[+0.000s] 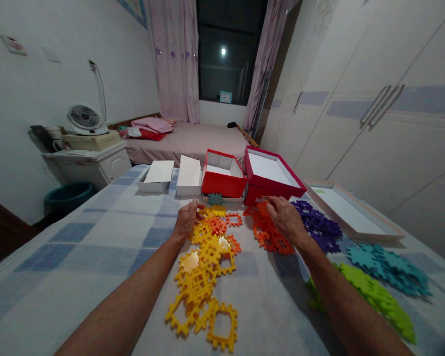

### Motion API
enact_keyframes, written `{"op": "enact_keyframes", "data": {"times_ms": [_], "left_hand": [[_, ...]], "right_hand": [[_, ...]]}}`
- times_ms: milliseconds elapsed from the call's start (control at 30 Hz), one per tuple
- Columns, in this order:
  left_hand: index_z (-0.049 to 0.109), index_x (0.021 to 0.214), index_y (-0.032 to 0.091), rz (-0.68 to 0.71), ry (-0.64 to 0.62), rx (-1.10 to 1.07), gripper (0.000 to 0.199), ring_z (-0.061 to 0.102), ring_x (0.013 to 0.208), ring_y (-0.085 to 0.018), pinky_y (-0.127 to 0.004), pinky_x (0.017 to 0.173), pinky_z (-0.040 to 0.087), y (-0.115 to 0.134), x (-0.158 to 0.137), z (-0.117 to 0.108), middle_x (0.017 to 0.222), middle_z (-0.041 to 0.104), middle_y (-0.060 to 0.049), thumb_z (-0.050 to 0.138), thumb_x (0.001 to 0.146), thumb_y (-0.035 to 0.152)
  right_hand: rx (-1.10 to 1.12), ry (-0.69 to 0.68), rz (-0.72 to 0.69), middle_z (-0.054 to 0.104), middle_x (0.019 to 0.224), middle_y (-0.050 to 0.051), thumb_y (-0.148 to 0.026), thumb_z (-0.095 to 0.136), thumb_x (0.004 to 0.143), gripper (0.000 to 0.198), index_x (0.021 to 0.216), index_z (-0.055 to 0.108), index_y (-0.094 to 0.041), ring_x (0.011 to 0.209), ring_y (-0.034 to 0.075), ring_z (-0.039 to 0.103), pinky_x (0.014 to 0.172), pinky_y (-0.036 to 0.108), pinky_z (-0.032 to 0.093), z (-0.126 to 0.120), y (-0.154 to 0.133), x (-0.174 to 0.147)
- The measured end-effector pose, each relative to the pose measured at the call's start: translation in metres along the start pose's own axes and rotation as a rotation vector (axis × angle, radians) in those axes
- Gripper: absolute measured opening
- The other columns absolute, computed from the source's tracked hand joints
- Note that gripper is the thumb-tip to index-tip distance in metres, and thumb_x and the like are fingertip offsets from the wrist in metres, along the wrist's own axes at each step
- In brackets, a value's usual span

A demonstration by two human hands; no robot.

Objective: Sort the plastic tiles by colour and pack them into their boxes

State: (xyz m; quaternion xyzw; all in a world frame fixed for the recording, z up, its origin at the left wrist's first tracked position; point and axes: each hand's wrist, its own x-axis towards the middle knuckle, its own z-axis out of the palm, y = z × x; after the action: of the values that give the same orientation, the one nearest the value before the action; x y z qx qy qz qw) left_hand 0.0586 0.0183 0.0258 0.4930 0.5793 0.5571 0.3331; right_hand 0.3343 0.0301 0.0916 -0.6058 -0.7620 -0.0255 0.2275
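Observation:
My left hand [187,218] is at the upper left of a long heap of yellow interlocking plastic tiles [199,282], fingers curled in at a yellow tile at the heap's edge. Several orange tiles [217,226] lie among the yellow ones. My right hand [285,216] reaches over the pile of orange interlocking tiles [270,238], with its fingers bent down around an orange tile [262,211]; its fingertips are partly hidden. A single grey-green tile [215,199] rests beyond the yellow heap, by the red box [222,185].
Purple tiles [319,225], teal tiles [389,267] and lime green tiles [378,296] lie to the right, the green ones partly under my right forearm. Along the back stand white boxes [157,185] and an open crimson box [274,190]. A shallow lid [356,210] lies at the right.

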Motion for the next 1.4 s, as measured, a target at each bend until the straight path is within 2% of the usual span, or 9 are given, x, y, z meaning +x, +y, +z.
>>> {"op": "enact_keyframes", "data": {"times_ms": [100,233,333,500,767,967,1067,1167,1400], "left_hand": [[0.067,0.081,0.012,0.000,-0.005,-0.011,0.065,0.053,0.042,-0.012,-0.023,0.046,0.042,-0.002,0.001,0.000,0.053,0.064,-0.005,0.039,0.077,0.070],[0.067,0.080,0.011,-0.006,-0.033,-0.030,0.064,0.053,0.041,-0.012,-0.023,0.045,0.041,-0.003,0.001,-0.001,0.051,0.063,-0.005,0.038,0.079,0.069],[0.067,0.081,0.011,-0.005,-0.054,-0.031,0.063,0.054,0.041,-0.012,-0.023,0.046,0.041,-0.005,0.001,-0.001,0.051,0.064,-0.005,0.038,0.080,0.067],[0.067,0.082,0.011,-0.014,-0.057,-0.041,0.063,0.054,0.043,-0.012,-0.022,0.045,0.041,-0.006,0.002,0.000,0.055,0.065,-0.006,0.038,0.080,0.067],[0.068,0.078,0.012,-0.001,-0.024,-0.014,0.064,0.056,0.044,-0.013,-0.023,0.046,0.042,-0.001,0.001,0.000,0.051,0.064,-0.005,0.038,0.078,0.069],[0.067,0.076,0.012,-0.030,-0.064,-0.043,0.063,0.056,0.044,-0.013,-0.023,0.047,0.043,-0.002,0.001,-0.001,0.051,0.064,-0.006,0.039,0.078,0.068],[0.067,0.078,0.011,-0.045,-0.102,-0.060,0.064,0.059,0.047,-0.014,-0.025,0.051,0.046,-0.001,-0.001,0.000,0.056,0.066,-0.008,0.041,0.077,0.069],[0.066,0.077,0.011,-0.038,-0.123,-0.078,0.065,0.063,0.054,-0.016,-0.026,0.053,0.048,0.001,-0.002,0.001,0.062,0.068,-0.009,0.041,0.076,0.071],[0.066,0.076,0.011,-0.030,-0.152,-0.074,0.069,0.062,0.054,-0.016,-0.026,0.052,0.047,0.001,-0.002,0.002,0.060,0.067,-0.009,0.039,0.075,0.074]], "right_hand": [[-0.051,-0.008,-0.053,0.058,0.116,0.015,-0.027,0.046,0.089,0.034,0.116,0.058,-0.012,0.105,0.024,0.052,0.087,0.035,0.039,0.008,-0.007,0.005],[0.049,-0.306,-0.288,0.056,0.124,0.010,-0.030,0.053,0.085,0.039,0.123,0.054,-0.021,0.115,0.024,0.045,0.090,0.039,0.036,0.028,-0.036,0.000],[0.031,-0.397,-0.292,0.056,0.122,0.011,-0.025,0.054,0.083,0.040,0.123,0.054,-0.021,0.114,0.024,0.046,0.088,0.037,0.037,0.042,-0.051,-0.003],[-0.009,-0.357,-0.262,0.058,0.111,0.011,-0.035,0.056,0.082,0.038,0.117,0.058,-0.019,0.098,0.022,0.052,0.082,0.033,0.038,0.043,-0.046,-0.004],[-0.175,-0.071,-0.071,0.054,0.114,0.016,-0.036,0.056,0.083,0.039,0.117,0.057,-0.015,0.108,0.029,0.046,0.085,0.040,0.037,0.008,-0.017,0.001],[0.143,-0.353,-0.176,0.067,0.098,0.008,-0.038,0.049,0.088,0.031,0.102,0.066,-0.017,0.092,0.019,0.058,0.077,0.028,0.039,0.035,-0.056,-0.018],[0.045,-0.329,-0.143,0.066,0.090,0.012,-0.048,0.046,0.088,0.038,0.085,0.067,-0.016,0.088,0.021,0.057,0.073,0.029,0.038,0.047,-0.076,-0.024],[0.033,-0.336,-0.108,0.065,0.089,0.012,-0.053,0.050,0.083,0.040,0.083,0.064,-0.015,0.085,0.021,0.056,0.070,0.029,0.036,0.053,-0.085,-0.022],[0.494,-0.354,0.065,0.058,0.075,-0.001,-0.033,0.057,0.073,0.018,0.082,0.053,-0.018,0.066,0.013,0.050,0.057,0.022,0.033,0.057,-0.084,-0.020]]}}
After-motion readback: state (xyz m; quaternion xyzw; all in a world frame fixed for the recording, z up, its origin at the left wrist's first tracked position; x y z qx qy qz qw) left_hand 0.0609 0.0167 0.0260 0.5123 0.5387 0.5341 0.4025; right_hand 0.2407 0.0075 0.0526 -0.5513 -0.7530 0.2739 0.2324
